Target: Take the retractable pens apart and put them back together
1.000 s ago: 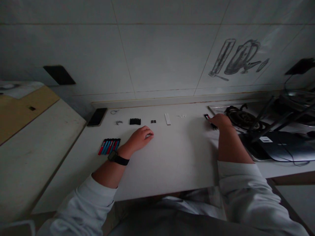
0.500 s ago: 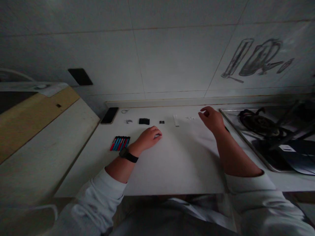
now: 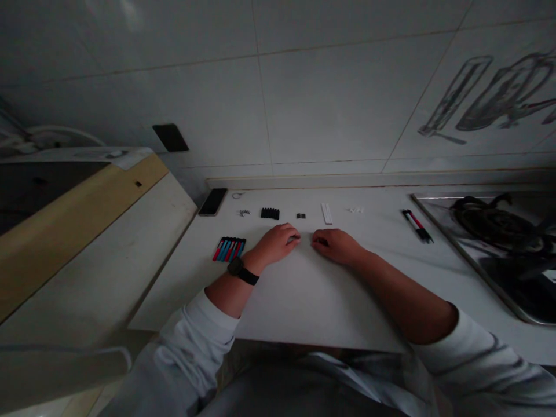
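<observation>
My left hand [image 3: 278, 243] rests on the white tabletop with its fingers curled in, and nothing shows in it. Facing it, a short gap away, my right hand [image 3: 336, 244] is also curled on the table with no object visible in it. Left of my left wrist lies a row of red and blue pen barrels [image 3: 229, 249]. Beyond the hands are black grips or short tubes [image 3: 270, 214], a few small dark pieces [image 3: 301, 216], thin white sticks [image 3: 326, 214], tiny white pieces [image 3: 356, 210] and small metal springs [image 3: 244, 213]. Red-and-black pens [image 3: 417, 226] lie far to the right.
A phone [image 3: 212, 202] and a small ring-shaped item [image 3: 238, 196] lie at the back left. A gas stove [image 3: 490, 231] borders the table's right side. At left stands a white and wood-coloured cabinet [image 3: 143, 231]. A tiled wall [image 3: 321, 110] rises behind.
My right hand has moved left and toward me, from the far right to beside my left hand. The pens on the right now show. The view has turned slightly left; my left hand stays put.
</observation>
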A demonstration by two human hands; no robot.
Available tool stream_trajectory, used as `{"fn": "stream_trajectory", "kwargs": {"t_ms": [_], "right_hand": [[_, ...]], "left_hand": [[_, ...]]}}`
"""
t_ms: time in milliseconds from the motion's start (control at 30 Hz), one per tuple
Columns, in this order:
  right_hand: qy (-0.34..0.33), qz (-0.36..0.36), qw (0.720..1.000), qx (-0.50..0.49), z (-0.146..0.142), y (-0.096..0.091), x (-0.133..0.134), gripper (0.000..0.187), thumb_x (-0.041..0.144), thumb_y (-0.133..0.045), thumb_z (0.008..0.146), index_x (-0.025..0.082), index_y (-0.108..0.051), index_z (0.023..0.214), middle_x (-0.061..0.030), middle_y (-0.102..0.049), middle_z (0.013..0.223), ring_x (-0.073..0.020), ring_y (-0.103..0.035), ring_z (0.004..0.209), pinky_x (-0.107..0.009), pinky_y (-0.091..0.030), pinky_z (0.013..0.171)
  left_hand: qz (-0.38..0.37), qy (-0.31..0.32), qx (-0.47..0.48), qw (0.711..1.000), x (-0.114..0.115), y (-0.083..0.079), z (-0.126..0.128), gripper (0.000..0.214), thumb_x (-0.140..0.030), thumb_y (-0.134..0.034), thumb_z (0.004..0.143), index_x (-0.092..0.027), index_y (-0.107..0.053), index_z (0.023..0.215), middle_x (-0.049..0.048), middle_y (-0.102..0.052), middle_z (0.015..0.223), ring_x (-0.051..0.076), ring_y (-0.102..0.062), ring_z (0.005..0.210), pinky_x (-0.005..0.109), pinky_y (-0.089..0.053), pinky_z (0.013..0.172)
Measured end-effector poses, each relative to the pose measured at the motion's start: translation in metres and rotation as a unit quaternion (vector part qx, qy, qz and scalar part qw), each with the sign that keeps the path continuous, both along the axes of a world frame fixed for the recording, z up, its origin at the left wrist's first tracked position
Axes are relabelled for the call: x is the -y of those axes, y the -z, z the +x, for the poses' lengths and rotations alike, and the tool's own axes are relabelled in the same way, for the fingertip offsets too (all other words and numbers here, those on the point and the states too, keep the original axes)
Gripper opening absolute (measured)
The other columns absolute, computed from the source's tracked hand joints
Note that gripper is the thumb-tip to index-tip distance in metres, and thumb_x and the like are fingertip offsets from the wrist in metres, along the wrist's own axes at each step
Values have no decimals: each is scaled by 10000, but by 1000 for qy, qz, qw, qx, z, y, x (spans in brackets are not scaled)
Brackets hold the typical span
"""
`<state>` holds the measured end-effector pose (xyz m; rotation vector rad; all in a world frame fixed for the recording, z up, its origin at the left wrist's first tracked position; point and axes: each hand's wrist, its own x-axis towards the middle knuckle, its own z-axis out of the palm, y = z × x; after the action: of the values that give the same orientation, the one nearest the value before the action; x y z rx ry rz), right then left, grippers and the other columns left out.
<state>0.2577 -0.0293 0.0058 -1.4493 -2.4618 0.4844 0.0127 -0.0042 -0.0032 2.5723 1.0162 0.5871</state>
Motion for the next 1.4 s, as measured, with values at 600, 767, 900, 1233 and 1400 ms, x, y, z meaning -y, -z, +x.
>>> {"fn": "stream_trajectory", "kwargs": {"t_ms": [600, 767, 900, 1233, 1400], "right_hand": [[-3, -20, 1000, -20, 5, 5, -4, 179, 327, -560, 941, 223, -699, 982, -46, -718, 835, -176, -613, 727, -267, -388, 670], [-9, -15, 999, -27, 5, 4, -3, 181, 323, -552, 944, 229, -702, 984, -45, -726, 847, -174, -617, 716, -269, -397, 673], [-5, -17, 1000, -23, 5, 5, -4, 178, 322, -560, 940, 231, -707, 984, -46, -726, 846, -176, -617, 725, -269, -387, 669], [-2, -20, 1000, -18, 4, 3, -3, 170, 317, -561, 940, 229, -701, 981, -43, -722, 846, -169, -612, 720, -262, -384, 668], [-3, -16, 1000, -16, 4, 4, -4, 171, 314, -563, 944, 221, -702, 975, -44, -719, 837, -165, -601, 706, -260, -377, 661]], "left_hand": [[-133, -305, -231, 914, -17, -60, -117, 177, -320, -696, 780, -183, -742, 679, 51, -695, 650, 177, -596, 638, 290, -373, 596], [-171, -291, -284, 897, -12, -65, -114, 235, -371, -704, 758, -180, -730, 625, 58, -644, 560, 186, -588, 612, 296, -358, 587], [-177, -298, -295, 890, -12, -64, -112, 218, -368, -722, 736, -185, -729, 616, 66, -646, 563, 192, -597, 611, 299, -371, 596], [-218, -257, -284, 897, -7, -63, -101, 254, -338, -721, 749, -183, -696, 549, 41, -631, 523, 169, -551, 529, 307, -368, 593], [-224, -198, -273, 915, -5, -53, -79, 199, -302, -713, 789, -185, -728, 628, 41, -687, 593, 157, -566, 543, 291, -365, 585]]}}
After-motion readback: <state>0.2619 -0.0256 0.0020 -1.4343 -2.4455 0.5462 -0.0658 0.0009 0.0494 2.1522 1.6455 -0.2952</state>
